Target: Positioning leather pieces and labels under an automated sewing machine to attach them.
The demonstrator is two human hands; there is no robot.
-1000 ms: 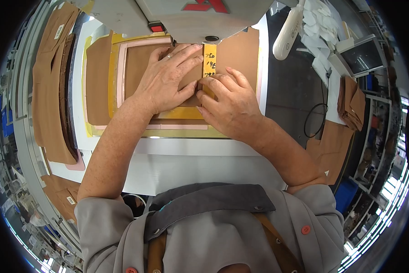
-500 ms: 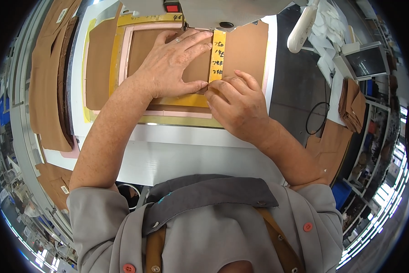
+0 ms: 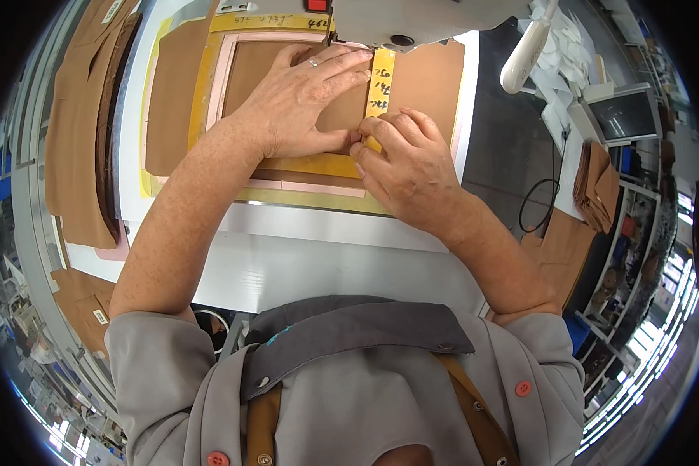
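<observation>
My left hand (image 3: 310, 101) lies with fingers spread on a brown fabric piece (image 3: 252, 74), inside the inner opening of a flat sewing template. Yellow strips (image 3: 310, 164) with handwritten marks frame that opening, edged by narrow pink strips (image 3: 219, 78). My right hand (image 3: 413, 163) is curled at the opening's near right corner. Its thumb and index finger pinch together beside my left thumb tip; what lies between them is hidden. Just beyond my left fingertips hangs the sewing machine head (image 3: 411, 22).
Brown cut pieces (image 3: 73, 171) are stacked at the left edge of the white table (image 3: 233, 260). On the right are a white lamp-like arm (image 3: 524, 58), a dark screen (image 3: 625, 116), folded brown fabric (image 3: 596, 186), white scraps (image 3: 563, 50) and a looped black cable (image 3: 537, 203).
The view has shifted slightly. My right fingertips have come closer to my left thumb at the corner, while my left hand stays spread on the fabric.
</observation>
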